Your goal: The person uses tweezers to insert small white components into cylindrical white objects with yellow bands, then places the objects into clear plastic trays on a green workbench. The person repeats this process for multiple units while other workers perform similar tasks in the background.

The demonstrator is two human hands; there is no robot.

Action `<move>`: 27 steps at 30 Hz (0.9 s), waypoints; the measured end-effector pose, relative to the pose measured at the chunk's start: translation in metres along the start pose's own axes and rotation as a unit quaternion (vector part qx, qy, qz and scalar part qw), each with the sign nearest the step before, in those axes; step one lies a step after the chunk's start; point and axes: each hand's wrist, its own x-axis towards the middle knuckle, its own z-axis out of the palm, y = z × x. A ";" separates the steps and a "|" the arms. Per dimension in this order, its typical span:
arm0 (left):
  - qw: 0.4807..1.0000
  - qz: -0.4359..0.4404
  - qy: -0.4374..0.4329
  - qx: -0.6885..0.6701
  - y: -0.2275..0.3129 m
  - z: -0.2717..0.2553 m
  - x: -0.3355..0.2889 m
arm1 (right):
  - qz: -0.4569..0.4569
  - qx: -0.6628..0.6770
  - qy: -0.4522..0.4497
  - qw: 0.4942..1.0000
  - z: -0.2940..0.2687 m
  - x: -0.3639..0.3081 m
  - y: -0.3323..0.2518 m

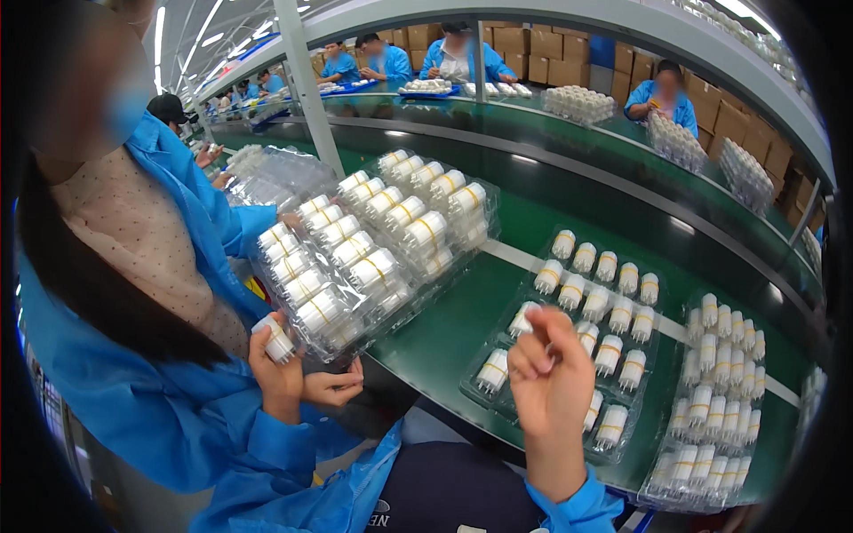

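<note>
My left hand [279, 377] is closed round a white cylindrical part [274, 340] with thin metal pins, at the lower left. Fingers curled together, my right hand [555, 369] is raised over a clear plastic tray [480, 384]; whatever its fingertips hold, if anything, cannot be made out. Rows of white, yellow-banded cylinders stand in that tray, one of them [493, 369] left of my right hand. Part of the tray is hidden behind my hand and wrist. Close by my left hand is a co-worker's hand [336, 385], palm up.
Left of centre, stacked clear trays [391, 306] of banded cylinders overhang the green belt [435, 338]. Another filled tray [657, 475] lies at the right. A co-worker in a blue jacket [115, 409] is close on my left. A metal post [306, 89] rises behind the trays.
</note>
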 end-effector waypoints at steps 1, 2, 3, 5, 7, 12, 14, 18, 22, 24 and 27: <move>1.000 0.003 0.006 0.000 0.003 0.001 -0.005 | 0.021 -0.006 -0.029 0.999 0.011 0.014 0.001; 1.000 0.002 0.008 -0.009 0.001 0.001 -0.006 | 0.035 -0.020 -0.061 0.997 0.023 0.031 0.000; 1.000 -0.001 0.028 -0.007 0.002 -0.003 -0.007 | -0.001 -0.090 -0.046 0.995 0.036 0.050 0.005; 0.999 -0.013 0.029 -0.030 0.003 -0.003 -0.011 | -0.066 -0.216 0.003 0.974 0.054 0.095 0.018; 0.997 -0.040 0.008 -0.072 0.004 0.006 -0.012 | -0.115 -0.318 0.061 0.939 0.041 0.151 0.026; 0.982 -0.060 -0.025 -0.175 -0.017 0.013 -0.011 | 0.026 -0.446 0.180 0.876 -0.050 0.256 0.032; 0.979 -0.108 -0.047 -0.165 -0.022 0.009 -0.011 | 0.038 -0.432 0.204 0.878 -0.078 0.276 0.033; 0.971 -0.219 -0.002 -0.097 -0.033 -0.020 -0.017 | 0.107 -0.485 0.233 0.836 -0.088 0.286 0.056; 0.973 -0.180 0.061 -0.127 -0.044 -0.012 -0.012 | 0.137 -0.500 0.228 0.824 -0.103 0.302 0.054; 0.980 -0.169 0.057 -0.090 -0.043 -0.003 -0.006 | 0.131 -0.511 0.248 0.813 -0.099 0.309 0.056; 0.985 -0.151 0.063 -0.053 -0.046 0.019 0.005 | 0.115 -0.491 0.264 0.822 -0.107 0.325 0.052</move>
